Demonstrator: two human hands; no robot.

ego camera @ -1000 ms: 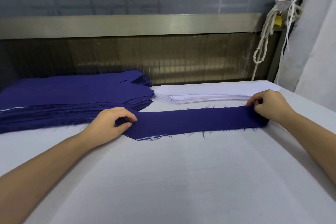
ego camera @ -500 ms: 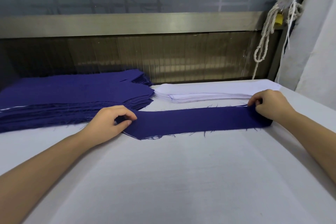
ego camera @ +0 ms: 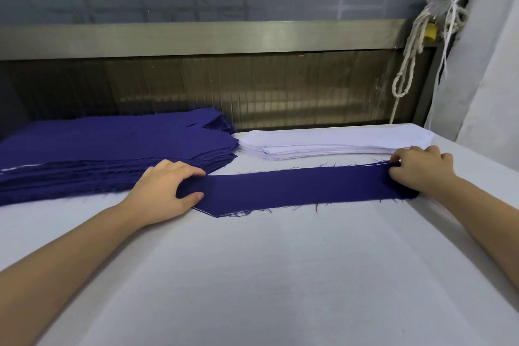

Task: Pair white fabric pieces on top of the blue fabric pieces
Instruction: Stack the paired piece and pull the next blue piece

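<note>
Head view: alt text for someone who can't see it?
A blue fabric strip lies flat on the white table, left hand gripping one end, right hand pinching the other. Behind it sit a blue stack and a white stack.

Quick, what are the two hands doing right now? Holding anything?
Left hand: closed, pinching the left end of the blue fabric strip.
Right hand: closed, pinching the right end of the same strip.
</note>
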